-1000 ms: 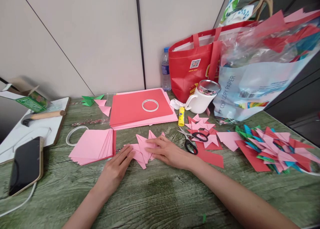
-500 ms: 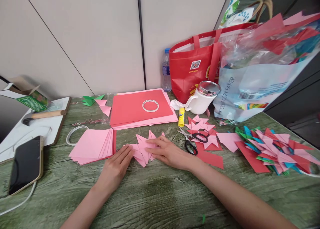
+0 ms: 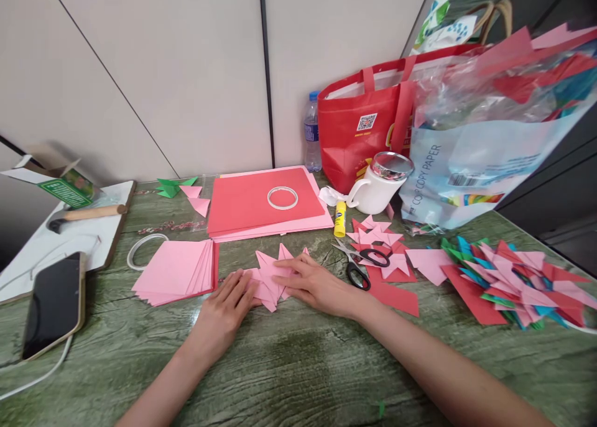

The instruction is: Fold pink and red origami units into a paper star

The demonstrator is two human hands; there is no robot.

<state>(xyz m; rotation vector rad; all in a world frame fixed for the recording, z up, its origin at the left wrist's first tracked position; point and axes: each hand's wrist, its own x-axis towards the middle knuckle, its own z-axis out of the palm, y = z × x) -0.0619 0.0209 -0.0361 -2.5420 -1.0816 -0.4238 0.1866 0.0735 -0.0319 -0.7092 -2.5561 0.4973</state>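
A small heap of folded pink paper pieces [image 3: 273, 271] lies on the green wood-grain table [image 3: 289, 365]. My left hand [image 3: 224, 312] rests flat on the heap's left edge, fingers stretched out. My right hand [image 3: 312, 284] lies on the heap's right side with its fingers flat, pressing the top piece down. Neither hand grips anything. Just left of the heap sits a stack of pink square sheets [image 3: 175, 271].
Red and pink sheets [image 3: 261, 203] with a tape ring [image 3: 282, 197] lie behind. Scissors [image 3: 361, 262], a glue stick [image 3: 340, 219], a white mug [image 3: 380, 181] and folded pieces [image 3: 508, 281] are at right. A phone [image 3: 53, 306] and a hammer [image 3: 86, 214] are at left; bags [image 3: 368, 122] stand at the back.
My left hand has slid a little further onto the heap's left edge. The right hand stays pressed on the pink pieces.
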